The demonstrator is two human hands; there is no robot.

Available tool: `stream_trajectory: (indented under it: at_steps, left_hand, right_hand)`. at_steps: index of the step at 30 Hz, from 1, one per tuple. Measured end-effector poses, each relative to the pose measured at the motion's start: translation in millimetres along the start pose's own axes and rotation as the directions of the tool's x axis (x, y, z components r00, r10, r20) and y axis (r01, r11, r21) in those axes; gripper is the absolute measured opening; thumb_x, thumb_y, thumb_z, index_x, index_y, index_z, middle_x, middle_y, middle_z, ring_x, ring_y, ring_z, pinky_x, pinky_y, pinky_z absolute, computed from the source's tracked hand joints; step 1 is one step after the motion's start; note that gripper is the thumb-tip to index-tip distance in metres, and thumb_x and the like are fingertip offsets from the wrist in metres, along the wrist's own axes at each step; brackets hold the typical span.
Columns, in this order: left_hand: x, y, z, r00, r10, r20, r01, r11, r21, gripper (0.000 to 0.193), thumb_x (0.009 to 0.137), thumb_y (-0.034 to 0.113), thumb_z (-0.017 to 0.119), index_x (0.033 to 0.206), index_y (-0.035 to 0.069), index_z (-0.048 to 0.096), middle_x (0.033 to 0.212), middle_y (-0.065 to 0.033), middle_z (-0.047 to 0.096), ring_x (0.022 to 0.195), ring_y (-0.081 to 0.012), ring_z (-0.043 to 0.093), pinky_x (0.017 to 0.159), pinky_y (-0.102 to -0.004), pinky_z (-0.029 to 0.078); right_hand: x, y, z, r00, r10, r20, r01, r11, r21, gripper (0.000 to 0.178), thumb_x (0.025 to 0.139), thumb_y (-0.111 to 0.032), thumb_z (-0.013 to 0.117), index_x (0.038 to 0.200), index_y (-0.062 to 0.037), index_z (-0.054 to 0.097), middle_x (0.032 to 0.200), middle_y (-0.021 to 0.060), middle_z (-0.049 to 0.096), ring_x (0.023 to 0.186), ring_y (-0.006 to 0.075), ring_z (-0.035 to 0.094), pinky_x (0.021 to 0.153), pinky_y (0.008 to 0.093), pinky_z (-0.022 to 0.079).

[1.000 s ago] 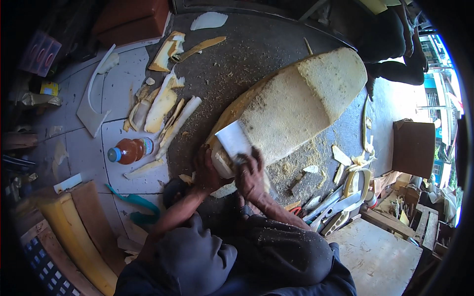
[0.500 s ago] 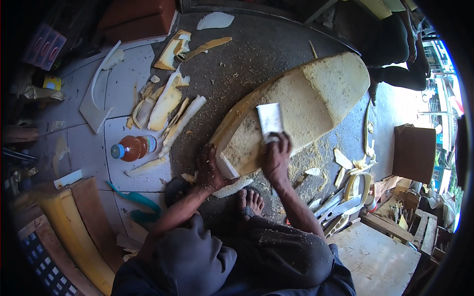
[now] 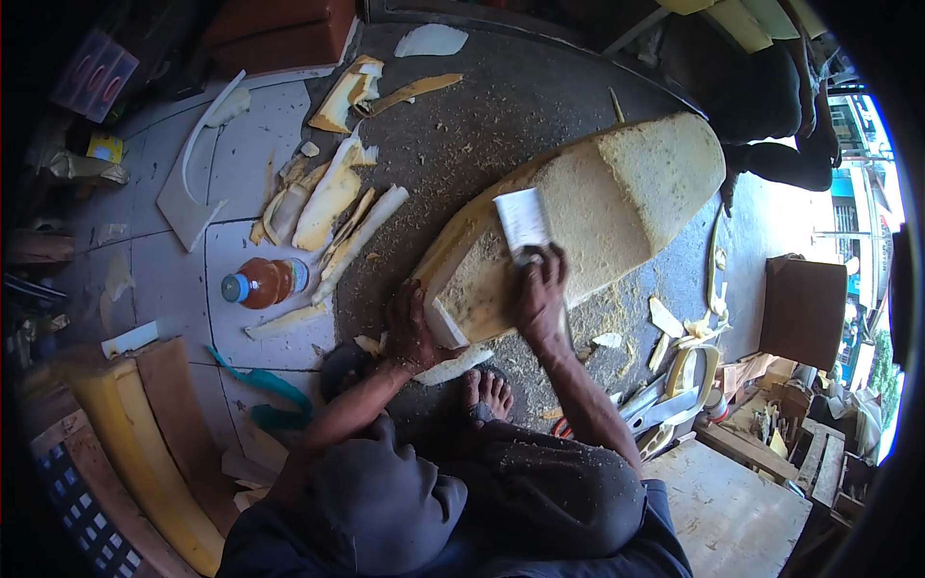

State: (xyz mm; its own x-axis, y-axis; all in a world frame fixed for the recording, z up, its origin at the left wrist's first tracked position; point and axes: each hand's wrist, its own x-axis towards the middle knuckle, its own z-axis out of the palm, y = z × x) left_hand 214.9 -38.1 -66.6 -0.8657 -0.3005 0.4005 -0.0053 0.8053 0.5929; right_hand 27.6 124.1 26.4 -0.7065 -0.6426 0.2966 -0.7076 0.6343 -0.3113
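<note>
Your right hand (image 3: 542, 306) grips a white pad (image 3: 522, 218) on foam (image 3: 597, 183). Your left hand (image 3: 411, 332) touches the foam, fingers' spread unclear.

The left forearm (image 3: 356, 407) slants toward two o'clock, the left hand (image 3: 412, 335) at its end loosely spread. The right forearm (image 3: 591, 397) leans toward eleven o'clock, the right hand (image 3: 541, 301) curled in a grip.

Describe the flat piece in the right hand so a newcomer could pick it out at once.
Start with the long yellowish foam block lying on the dark floor. Over its nearer half, the right hand grips a flat rectangular piece by the end closest to the person. Bright white and straight-edged, it stands out from the rough, speckled foam beside it.
</note>
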Motion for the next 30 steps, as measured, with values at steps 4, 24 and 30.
stream_trajectory:
  at_steps: [4, 24, 30]
  left_hand:
    - [-5.7, -2.5, -5.3, 1.0, -0.016, 0.008, 0.016, 0.999, 0.032, 0.131, 0.075, 0.076, 0.078, 0.159, -0.004, 0.017, 0.153, -0.0344, 0.033, 0.137, -0.0537, 0.04, 0.113, -0.0669, 0.031]
    - [-12.1, -8.6, 1.9, 1.0, -0.012, -0.019, 0.011, 0.998, -0.055, 0.131, 0.074, 0.08, 0.076, 0.158, -0.004, 0.02, 0.153, -0.034, 0.038, 0.14, -0.0533, 0.043, 0.112, -0.0698, 0.031]
    - [-3.1, -3.8, -3.5, 1.0, -0.027, 0.0, 0.027, 0.997, -0.072, 0.131, 0.072, 0.078, 0.079, 0.157, -0.004, 0.021, 0.151, -0.0339, 0.039, 0.139, -0.0546, 0.043, 0.113, -0.0695, 0.032]
  right_hand:
    - [-12.9, -43.2, 4.9, 0.85, -0.471, 0.236, 0.463, 0.882, 0.091, 0.035, 0.086, -0.015, 0.071, 0.119, -0.0047, 0.067, 0.131, 0.017, 0.062, 0.137, 0.0393, 0.048, 0.124, 0.0624, 0.032]
    - [74.4, 4.4, -5.1, 0.779, -0.569, 0.264, 0.607, 0.789, -0.091, 0.033, 0.084, -0.01, 0.075, 0.116, -0.0139, 0.068, 0.113, 0.013, 0.067, 0.13, 0.0295, 0.057, 0.121, 0.0619, 0.038]
    - [157.9, 72.8, -16.8, 0.913, -0.406, -0.026, 0.393, 0.896, -0.206, 0.027, 0.088, -0.025, 0.076, 0.108, -0.0088, 0.069, 0.111, 0.0126, 0.065, 0.119, 0.0317, 0.057, 0.106, 0.062, 0.044]
